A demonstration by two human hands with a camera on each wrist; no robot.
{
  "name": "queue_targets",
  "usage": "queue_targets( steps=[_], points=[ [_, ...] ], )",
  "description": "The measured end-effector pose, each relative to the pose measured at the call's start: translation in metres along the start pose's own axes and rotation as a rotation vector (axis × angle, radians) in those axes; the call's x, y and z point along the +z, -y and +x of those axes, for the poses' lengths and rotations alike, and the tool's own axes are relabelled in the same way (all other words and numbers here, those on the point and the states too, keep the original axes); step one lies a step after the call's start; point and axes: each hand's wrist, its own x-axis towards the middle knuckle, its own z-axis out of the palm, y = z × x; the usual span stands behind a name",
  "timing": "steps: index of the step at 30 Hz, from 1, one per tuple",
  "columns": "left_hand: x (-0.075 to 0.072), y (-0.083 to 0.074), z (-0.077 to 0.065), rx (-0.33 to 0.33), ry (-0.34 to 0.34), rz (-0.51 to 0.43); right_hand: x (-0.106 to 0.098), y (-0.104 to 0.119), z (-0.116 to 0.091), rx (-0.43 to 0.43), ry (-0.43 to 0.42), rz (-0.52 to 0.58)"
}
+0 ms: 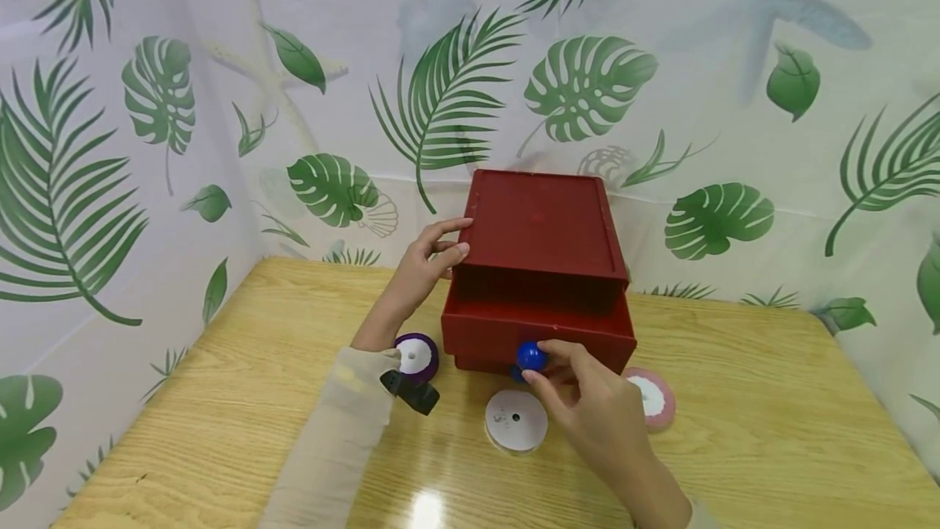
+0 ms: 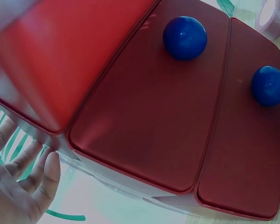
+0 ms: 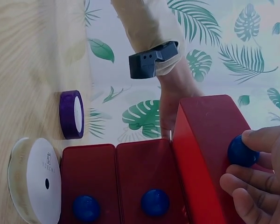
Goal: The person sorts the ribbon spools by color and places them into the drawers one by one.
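Note:
A small red drawer cabinet (image 1: pixel 539 223) stands against the patterned backdrop. Its top drawer (image 1: pixel 481 339) is pulled partway out, and the part of its inside that shows is dark. My right hand (image 1: pixel 605 411) pinches the round blue knob (image 1: pixel 532 356) of that drawer between thumb and fingers. Against the cabinet's upper left side rests my left hand (image 1: pixel 422 268), fingers extended along the edge. Two lower drawers, each with a blue knob (image 3: pixel 155 202), sit closed in the right wrist view. In the left wrist view, the left fingertips (image 2: pixel 51 161) lie by the cabinet's side.
On the wooden table (image 1: pixel 242 398), a white ribbon spool (image 1: pixel 516 420) lies in front of the cabinet. A purple spool (image 1: pixel 416 356) is at its left, partly behind the left wrist, and a pink spool (image 1: pixel 663 400) at its right. Leaf-print cloth (image 1: pixel 330 104) hangs behind.

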Motion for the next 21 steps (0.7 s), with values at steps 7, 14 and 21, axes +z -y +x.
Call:
queue_targets(
  steps=[7, 14, 21],
  points=[
    [0.0, 0.0, 0.0, -0.009, 0.002, 0.002, -0.004, 0.006, -0.004, -0.02, -0.005, -0.026],
    [-0.001, 0.001, -0.001, -0.008, 0.009, 0.011, -0.009, 0.012, -0.007, -0.06, -0.018, -0.021],
    [0.0, -0.001, -0.002, -0.012, 0.014, 0.004, -0.013, 0.019, -0.012, -0.045, 0.009, -0.034]
  ],
)
